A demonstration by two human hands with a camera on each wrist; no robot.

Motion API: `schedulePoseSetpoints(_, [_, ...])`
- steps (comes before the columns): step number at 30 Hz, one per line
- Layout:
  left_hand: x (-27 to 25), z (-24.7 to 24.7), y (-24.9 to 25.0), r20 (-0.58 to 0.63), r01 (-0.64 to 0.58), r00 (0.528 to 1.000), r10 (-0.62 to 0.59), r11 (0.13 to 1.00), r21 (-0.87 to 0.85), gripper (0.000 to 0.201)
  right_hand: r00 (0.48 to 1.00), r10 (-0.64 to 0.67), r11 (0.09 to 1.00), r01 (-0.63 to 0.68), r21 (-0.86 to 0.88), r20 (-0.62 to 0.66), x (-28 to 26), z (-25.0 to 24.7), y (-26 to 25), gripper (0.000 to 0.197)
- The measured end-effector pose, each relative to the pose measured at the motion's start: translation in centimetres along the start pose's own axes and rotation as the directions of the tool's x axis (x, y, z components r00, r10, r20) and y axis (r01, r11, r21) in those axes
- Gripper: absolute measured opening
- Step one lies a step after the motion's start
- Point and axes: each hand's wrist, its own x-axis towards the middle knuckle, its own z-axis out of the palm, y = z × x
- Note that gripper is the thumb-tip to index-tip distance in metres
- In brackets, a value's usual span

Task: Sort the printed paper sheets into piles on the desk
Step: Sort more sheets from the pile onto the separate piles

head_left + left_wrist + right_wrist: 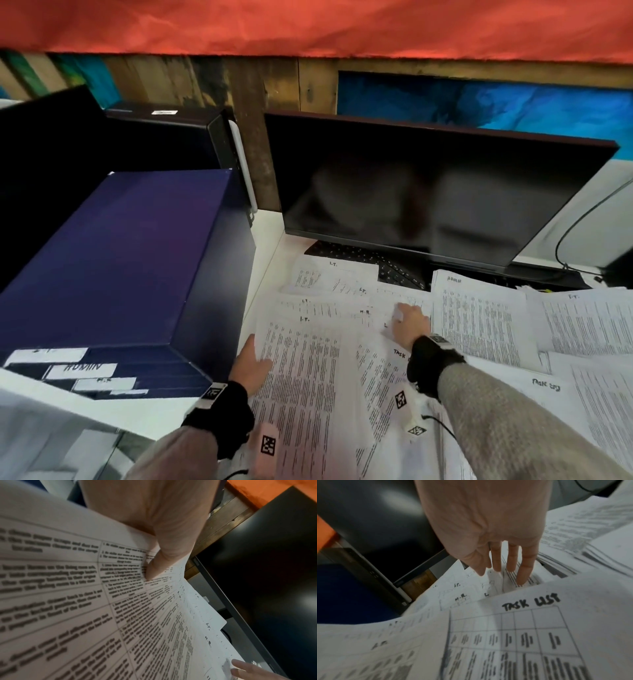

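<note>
Printed paper sheets (342,308) lie spread and overlapping across the white desk. My left hand (259,353) pinches the left edge of a densely printed sheet (301,383). In the left wrist view its thumb (152,568) lies on top of this sheet (77,601) and the fingers are hidden beneath. My right hand (402,311) reaches forward with straight fingers. In the right wrist view its fingertips (522,580) touch sheets marked "I.T." and "H.R." beyond a sheet headed "TASK LIST" (530,635).
A dark blue box (113,260) with white labels stands on the left, close to my left hand. A black monitor (428,192) and a keyboard (359,257) sit behind the papers. A pile headed "ADMIN" (479,318) and more stacks (589,325) lie to the right.
</note>
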Motion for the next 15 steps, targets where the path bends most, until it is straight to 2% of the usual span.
schedulePoseSetpoints(2, [-0.1, 0.0, 0.0, 0.011, -0.002, 1.0, 0.002, 1.0, 0.008, 0.041, 0.999, 0.04, 0.997, -0.037, -0.072, 0.03, 0.7, -0.1, -0.1, 0.04])
schedulePoseSetpoints(5, [-0.1, -0.1, -0.3, 0.035, 0.015, 0.999, -0.015, 1.0, 0.011, 0.042, 0.995, 0.103, 0.991, -0.103, -0.088, -0.005, 1.6, 0.3, 0.2, 0.036])
schedulePoseSetpoints(7, [0.0, -0.3, -0.5, 0.032, 0.021, 0.999, -0.021, 1.0, 0.005, 0.044, 0.997, 0.072, 0.994, -0.074, -0.083, -0.026, 1.9, 0.4, 0.3, 0.024])
schedulePoseSetpoints(9, [0.0, -0.4, -0.5, 0.023, 0.025, 0.999, -0.025, 1.0, 0.006, 0.044, 0.996, -0.033, 0.999, 0.031, -0.013, -0.089, 1.4, 0.4, 0.2, 0.005])
schedulePoseSetpoints(12, [0.1, -0.3, -0.3, 0.009, 0.027, 1.0, -0.027, 1.0, -0.003, 0.042, 0.963, -0.251, 0.966, 0.255, 0.037, -0.101, -0.6, 0.6, -0.2, 0.022])
schedulePoseSetpoints(14, [0.1, -0.1, 0.0, -0.013, 0.026, 1.0, -0.026, 1.0, -0.013, 0.042, 0.919, -0.378, 0.923, 0.383, 0.033, -0.116, -1.9, 0.4, -0.4, 0.02])
schedulePoseSetpoints(15, [0.2, 0.0, 0.1, -0.033, 0.026, 0.999, -0.026, 0.999, -0.022, 0.044, 0.895, -0.416, 0.903, 0.427, 0.039, -0.163, -2.4, 0.0, -0.5, 0.019])
